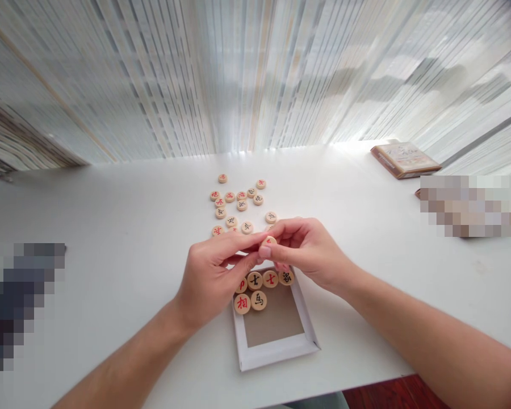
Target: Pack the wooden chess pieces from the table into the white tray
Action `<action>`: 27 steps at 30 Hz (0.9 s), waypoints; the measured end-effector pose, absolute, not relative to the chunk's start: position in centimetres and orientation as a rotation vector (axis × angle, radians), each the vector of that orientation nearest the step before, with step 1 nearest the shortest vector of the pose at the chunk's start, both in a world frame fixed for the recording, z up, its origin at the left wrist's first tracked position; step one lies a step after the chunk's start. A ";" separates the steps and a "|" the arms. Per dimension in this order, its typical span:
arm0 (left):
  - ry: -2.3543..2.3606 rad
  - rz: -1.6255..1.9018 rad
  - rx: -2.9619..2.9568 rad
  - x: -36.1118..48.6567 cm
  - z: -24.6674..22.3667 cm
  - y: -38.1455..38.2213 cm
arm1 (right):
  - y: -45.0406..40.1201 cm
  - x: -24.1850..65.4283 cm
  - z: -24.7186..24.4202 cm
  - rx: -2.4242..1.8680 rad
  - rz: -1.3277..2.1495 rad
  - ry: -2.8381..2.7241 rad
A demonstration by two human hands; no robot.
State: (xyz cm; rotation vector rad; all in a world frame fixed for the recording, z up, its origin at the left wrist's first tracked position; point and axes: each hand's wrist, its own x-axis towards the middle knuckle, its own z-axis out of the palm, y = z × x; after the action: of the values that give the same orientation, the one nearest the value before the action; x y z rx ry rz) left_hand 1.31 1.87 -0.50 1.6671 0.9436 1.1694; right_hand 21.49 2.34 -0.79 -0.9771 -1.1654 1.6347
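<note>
At the center of the frame, my right hand (317,250) pinches a red-marked piece (271,241) between thumb and fingers, above the upper edge of a white-walled tray (276,353). My left hand (208,272) meets it from the left, thumb and fingers close together just beside the piece; I cannot tell whether they grip anything. The tray lies at lower center, its brown floor bare toward the bottom. Inside, an upper row shows a red piece partly behind my left hand, a black piece (254,280), a second red piece (270,278) and a black piece at the right corner; below sit a red piece (242,304) and, touching it, a black piece. Loose pieces (242,205), red and black, lie scattered above my hands on the white table (132,272). Upper right: a flat box (409,156). Top: a striped curtain (247,74).
</note>
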 end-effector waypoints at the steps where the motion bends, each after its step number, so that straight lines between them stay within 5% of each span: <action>1: 0.933 1.179 1.708 1.3 -0.5 1.9 | 2.3 21.5 -0.8 -0.980 1.622 -1.171; 27: 0.754 1.293 1.653 1.3 -0.8 1.9 | 2.2 21.9 -1.1 -0.765 1.746 -1.182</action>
State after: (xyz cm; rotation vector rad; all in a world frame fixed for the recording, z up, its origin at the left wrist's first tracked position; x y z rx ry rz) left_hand 1.29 1.92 -0.82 1.6534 0.7537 1.2926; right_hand 21.89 2.23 -1.09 -0.7649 -1.1819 1.7463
